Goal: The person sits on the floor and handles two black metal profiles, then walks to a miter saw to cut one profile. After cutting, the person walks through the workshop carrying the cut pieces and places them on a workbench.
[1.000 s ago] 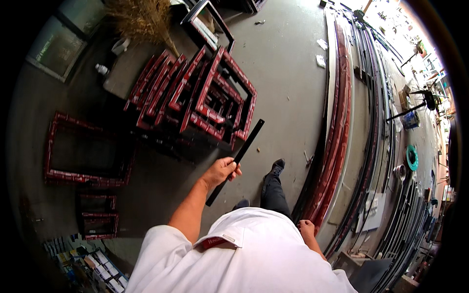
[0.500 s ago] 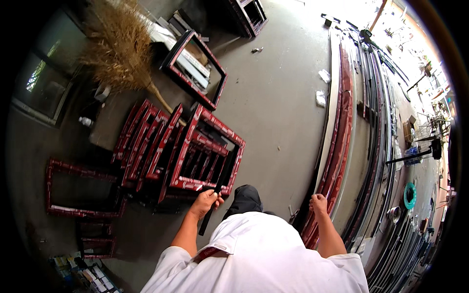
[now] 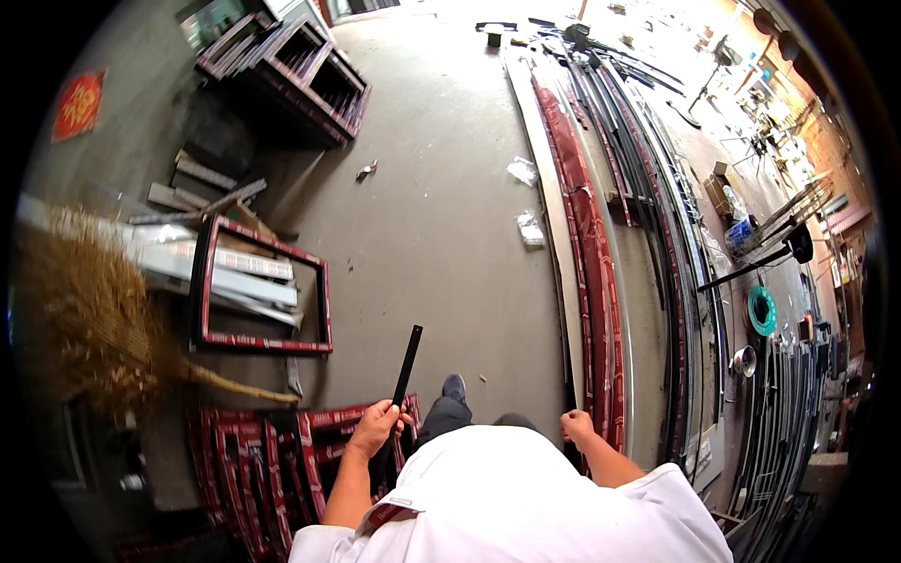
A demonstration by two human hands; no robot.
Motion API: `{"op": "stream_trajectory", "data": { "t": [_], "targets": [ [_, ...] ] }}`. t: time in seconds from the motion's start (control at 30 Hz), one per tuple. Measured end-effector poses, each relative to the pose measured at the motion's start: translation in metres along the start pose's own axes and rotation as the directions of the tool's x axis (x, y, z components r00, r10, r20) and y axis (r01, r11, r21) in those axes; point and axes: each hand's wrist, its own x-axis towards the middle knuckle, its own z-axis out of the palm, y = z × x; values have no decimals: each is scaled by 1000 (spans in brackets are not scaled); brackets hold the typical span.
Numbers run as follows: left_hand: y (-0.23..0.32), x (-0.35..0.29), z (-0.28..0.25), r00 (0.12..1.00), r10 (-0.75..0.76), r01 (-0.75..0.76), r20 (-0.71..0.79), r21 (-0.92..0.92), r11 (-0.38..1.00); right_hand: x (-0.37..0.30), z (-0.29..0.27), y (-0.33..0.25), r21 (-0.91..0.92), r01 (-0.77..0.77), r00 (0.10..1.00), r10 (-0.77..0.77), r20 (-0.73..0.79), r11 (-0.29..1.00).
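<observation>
My left hand [image 3: 377, 429] is closed round a flat black strip [image 3: 409, 361] with a small hole near its far end. The strip points up and slightly to the right, out ahead of my legs. Below and beside that hand stand several frames [image 3: 267, 460] wrapped in red printed film. My right hand [image 3: 576, 428] hangs at my right with its fingers curled; what they hold, if anything, is hidden. Closest to it lie long bars in red film [image 3: 587, 244] along the floor.
A red-and-black frame [image 3: 328, 305] leans at the left near a straw broom [image 3: 89, 328]. More frames are stacked [image 3: 314, 89] at the far left. Long dark profiles [image 3: 671, 310] run along the right, near a teal coil [image 3: 760, 311]. Clear plastic bags [image 3: 530, 231] lie on the floor.
I have stepped forward past the upright frames, which now sit lower in view. The far stack has come into fuller view. The black strip stays in my left hand, now raised and pointing ahead.
</observation>
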Motion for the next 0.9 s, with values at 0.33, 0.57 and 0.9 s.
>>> {"op": "stream_trajectory", "data": {
  "t": [0.33,0.57,0.9],
  "targets": [
    [254,278,-12,981,-19,-16,193,180,983,132,71,-237,-1,68,994,-68,-81,998],
    [355,431,-33,995,-61,49,81,135,990,289,74,-443,-174,110,973,-141,-182,979],
    [527,641,-79,998,-52,53,-20,40,998,407,80,-898,-84,456,881,-463,-97,886]
  ]
}}
